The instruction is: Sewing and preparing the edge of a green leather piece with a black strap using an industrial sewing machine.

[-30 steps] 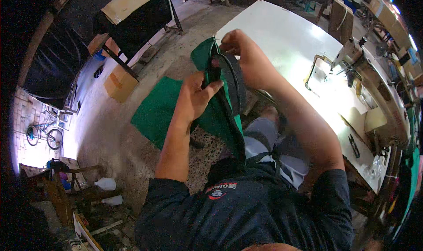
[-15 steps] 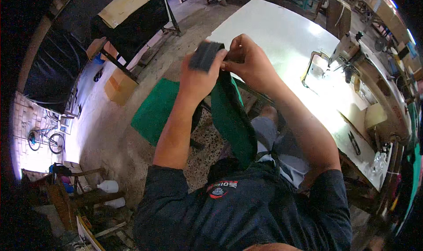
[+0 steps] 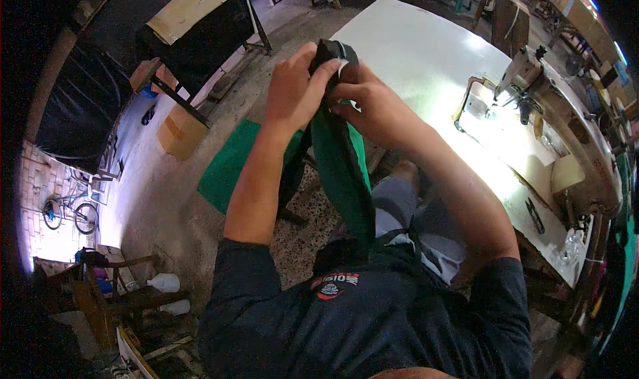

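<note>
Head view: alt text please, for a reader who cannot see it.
A seated person's left hand and right hand together grip a green fabric piece with a dark strap end at chest height. A white sewing table with a sewing machine stands to their right.

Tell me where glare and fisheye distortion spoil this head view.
Head view: glare bleaches the white table around the sewing machine; its straight edges bow toward the rim; corners fall to black; both hands, left and right, and the green fabric stay sharp.
</note>
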Tool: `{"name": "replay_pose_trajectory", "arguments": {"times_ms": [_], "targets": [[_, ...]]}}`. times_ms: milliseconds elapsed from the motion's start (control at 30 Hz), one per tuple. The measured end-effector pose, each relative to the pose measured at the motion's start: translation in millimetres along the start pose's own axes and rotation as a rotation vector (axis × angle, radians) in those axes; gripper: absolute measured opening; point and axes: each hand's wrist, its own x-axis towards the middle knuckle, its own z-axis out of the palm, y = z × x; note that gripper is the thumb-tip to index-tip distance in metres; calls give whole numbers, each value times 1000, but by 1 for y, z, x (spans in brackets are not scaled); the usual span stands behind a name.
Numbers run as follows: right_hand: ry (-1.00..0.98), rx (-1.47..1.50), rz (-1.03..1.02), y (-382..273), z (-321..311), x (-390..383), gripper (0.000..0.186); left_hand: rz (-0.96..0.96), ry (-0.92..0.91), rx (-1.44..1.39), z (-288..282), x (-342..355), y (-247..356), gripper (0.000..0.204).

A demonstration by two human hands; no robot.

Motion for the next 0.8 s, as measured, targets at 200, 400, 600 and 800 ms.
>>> {"name": "replay_pose_trajectory", "arguments": {"times_ms": [200,400,600,800], "targets": [[-141,-14,136,-15,-1,-12,9,-110,-102,-18,2,-2,10,26],[-109,55,221,-7,-3,-20,10,-134,-132,-86,3,-3,2,26],[-239,-1,70,-5,-4,-23,11,3,-39,-111,8,-6,0,25],[-354,6,53,-22,-9,-38,4,16,-42,13,5,-1,-7,32]]}}
